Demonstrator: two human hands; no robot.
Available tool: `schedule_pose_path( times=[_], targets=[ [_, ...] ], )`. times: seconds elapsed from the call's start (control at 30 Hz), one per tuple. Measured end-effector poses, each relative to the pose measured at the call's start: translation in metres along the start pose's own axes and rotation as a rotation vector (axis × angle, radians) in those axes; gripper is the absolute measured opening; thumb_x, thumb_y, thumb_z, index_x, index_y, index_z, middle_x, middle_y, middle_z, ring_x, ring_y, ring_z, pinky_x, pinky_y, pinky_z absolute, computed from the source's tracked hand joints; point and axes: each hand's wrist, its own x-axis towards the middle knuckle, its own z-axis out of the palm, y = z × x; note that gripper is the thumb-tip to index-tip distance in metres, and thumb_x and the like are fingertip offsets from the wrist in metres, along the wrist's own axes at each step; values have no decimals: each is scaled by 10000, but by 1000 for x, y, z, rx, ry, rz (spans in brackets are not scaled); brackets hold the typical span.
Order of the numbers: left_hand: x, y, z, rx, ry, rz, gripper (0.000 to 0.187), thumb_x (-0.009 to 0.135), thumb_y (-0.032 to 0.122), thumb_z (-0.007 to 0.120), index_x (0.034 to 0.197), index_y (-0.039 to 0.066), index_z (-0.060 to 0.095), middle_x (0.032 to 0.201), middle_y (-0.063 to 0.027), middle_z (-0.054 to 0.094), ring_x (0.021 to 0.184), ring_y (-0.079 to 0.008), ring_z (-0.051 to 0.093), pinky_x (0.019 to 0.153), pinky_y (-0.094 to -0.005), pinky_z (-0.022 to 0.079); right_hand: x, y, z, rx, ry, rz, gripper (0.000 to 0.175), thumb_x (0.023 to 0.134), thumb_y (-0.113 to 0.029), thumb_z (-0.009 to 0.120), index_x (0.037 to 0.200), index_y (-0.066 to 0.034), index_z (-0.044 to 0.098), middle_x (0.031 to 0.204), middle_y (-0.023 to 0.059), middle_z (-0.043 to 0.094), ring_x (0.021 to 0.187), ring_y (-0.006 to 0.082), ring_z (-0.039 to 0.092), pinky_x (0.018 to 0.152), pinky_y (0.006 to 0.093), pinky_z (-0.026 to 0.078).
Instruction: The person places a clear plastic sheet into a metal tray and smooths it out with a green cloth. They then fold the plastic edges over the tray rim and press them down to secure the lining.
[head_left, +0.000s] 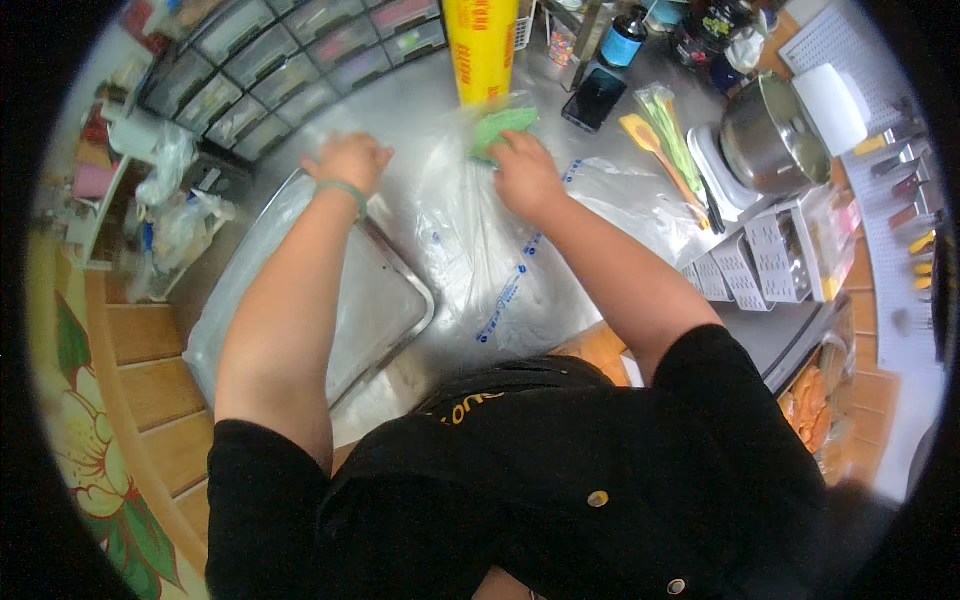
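Observation:
My right hand (529, 176) curls its fingers over a green soft piece (506, 127), dough or cloth; I cannot tell which. Clear plastic shows around its upper edge. Under and in front of it spreads a large clear plastic sheet or bag (465, 247) with blue print, lying wrinkled on the metal worktop (409, 105). My left hand (351, 166), with a green band at the wrist, is above the far end of a metal tray (382, 300) covered in clear film. Its fingers are curled and blurred, so whether they grip any film is unclear.
A yellow printed roll or box (484, 52) stands beyond the green piece. Clear drawers (285, 75) line the back left. At right are a phone (595, 100), a yellow-headed spatula (660, 161), a steel mixing bowl (772, 135) and white labelled bins (750, 270).

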Motion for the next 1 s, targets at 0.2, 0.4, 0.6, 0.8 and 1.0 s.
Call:
schedule_pose_path(
  times=[0.2,0.4,0.6,0.8,1.0],
  targets=[
    [-74,32,-55,-723,34,185,355,1013,369,531,972,30,630,898,-59,678,843,-242,616,769,-364,481,26,19,35,110,-222,103,311,874,-101,548,1177,-97,615,1385,122,505,1275,344,483,1074,431,401],
    [-178,-56,-149,-1193,286,-380,238,1022,279,540,826,147,575,763,59,463,717,-65,402,663,-242,343,34,53,13,-9,-491,150,226,849,-87,569,1068,-47,600,1131,166,609,1160,365,541,1021,443,436],
    [-247,-73,-120,-1275,241,-463,224,1013,272,562,822,156,550,743,86,438,696,-50,388,644,-227,326,44,-18,19,71,-232,-171,332,923,-155,535,1250,-154,593,1345,88,551,1279,326,484,1037,407,422],
    [-308,-118,-165,-1385,491,-401,345,1027,328,526,1226,59,610,1057,-39,654,952,-148,611,837,-327,493,19,-14,55,-100,-387,-377,410,945,-198,534,1353,-220,565,1489,51,467,1369,309,428,1142,474,345],
    [-415,-272,-167,-1341,799,-820,466,1037,375,511,1337,20,546,1293,-68,615,1110,-195,586,977,-360,444,38,53,22,-413,-106,-41,397,932,-273,580,1309,-149,588,1449,127,500,1326,320,481,1068,425,418]
  ],
)
